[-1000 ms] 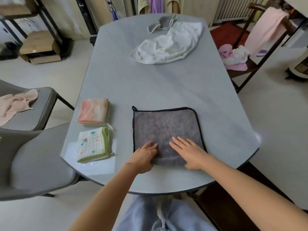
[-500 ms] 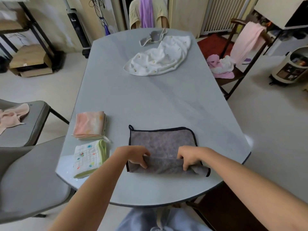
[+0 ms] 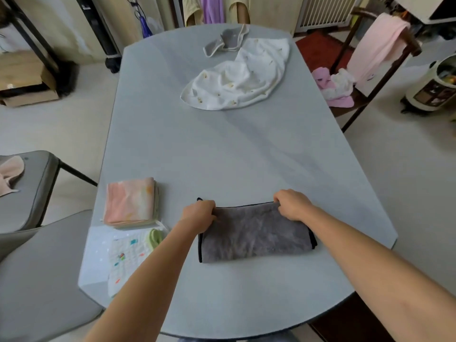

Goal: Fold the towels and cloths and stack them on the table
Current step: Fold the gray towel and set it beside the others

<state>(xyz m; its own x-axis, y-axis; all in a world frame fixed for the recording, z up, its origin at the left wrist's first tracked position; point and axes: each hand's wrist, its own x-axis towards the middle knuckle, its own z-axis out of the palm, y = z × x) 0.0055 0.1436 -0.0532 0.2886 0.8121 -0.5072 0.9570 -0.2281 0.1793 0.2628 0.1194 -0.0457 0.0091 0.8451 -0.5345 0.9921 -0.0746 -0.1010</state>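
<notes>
On your grey table (image 3: 222,156), both your left hand (image 3: 199,214) and right hand (image 3: 292,204) grip the grey towel (image 3: 254,234), now doubled over from flat: first fold done.

From my feed, the grey oval table (image 3: 246,154) carried everything. Near its front edge lay a grey towel (image 3: 254,233) folded in half. At the near left sat a folded peach cloth (image 3: 129,202), and nearer still a folded white cloth with coloured marks (image 3: 128,262). At the far end lay a rumpled white cloth (image 3: 239,80) and a small grey cloth (image 3: 228,39).
</notes>
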